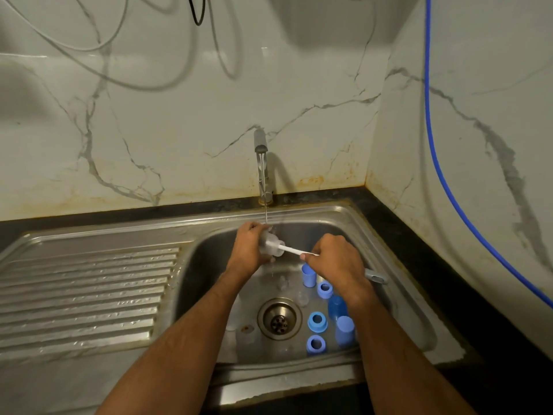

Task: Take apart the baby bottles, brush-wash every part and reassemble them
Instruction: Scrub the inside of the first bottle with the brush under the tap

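The scene is dim and warm-toned, lit from above and behind the camera. A broad soft shadow sits high on the wall, and the tap throws a curved shadow to its right. Cables cast faint doubled shadows on the marble. The drainboard ridges catch pale glare, and the sink rim gleams. Wide-angle distortion bows the counter edge and the blue cord. Detail is soft overall; clear parts in the basin are hard to make out.

Shiny steel sink, glossy marble wall, matt blue plastic caps
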